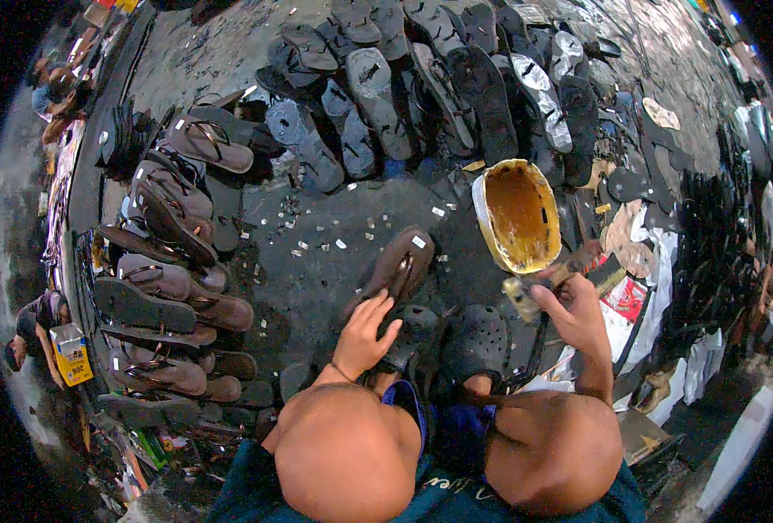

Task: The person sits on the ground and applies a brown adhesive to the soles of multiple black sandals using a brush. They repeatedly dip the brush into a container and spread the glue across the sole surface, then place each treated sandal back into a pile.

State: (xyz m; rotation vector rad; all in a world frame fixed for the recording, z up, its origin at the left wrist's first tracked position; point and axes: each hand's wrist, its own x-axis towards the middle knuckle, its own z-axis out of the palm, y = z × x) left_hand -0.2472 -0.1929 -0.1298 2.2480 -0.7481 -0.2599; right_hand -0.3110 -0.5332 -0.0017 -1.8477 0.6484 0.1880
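Observation:
A brown flip-flop (pixel 405 261) with a small white sticker near its toe lies on the dark ground in front of me. My left hand (pixel 362 338) rests on its heel end, fingers stretched out and thumb apart. In my right hand (pixel 576 315) is a brush (pixel 521 299), gripped between thumb and fingers. Its end is coated in something yellowish and points left, beside the cut-open tub (pixel 480 205). That tub has a pale, smeared rim and holds an amber-brown, sticky-looking substance.
Stacks of brown flip-flops (pixel 164 283) stand at the left. Many dark soles and sandals (pixel 386 96) lie across the far side. My feet wear black clogs (pixel 482 336). Scraps and papers (pixel 626 301) lie at the right. A person (pixel 37 327) is beside a yellow box (pixel 72 356) far left.

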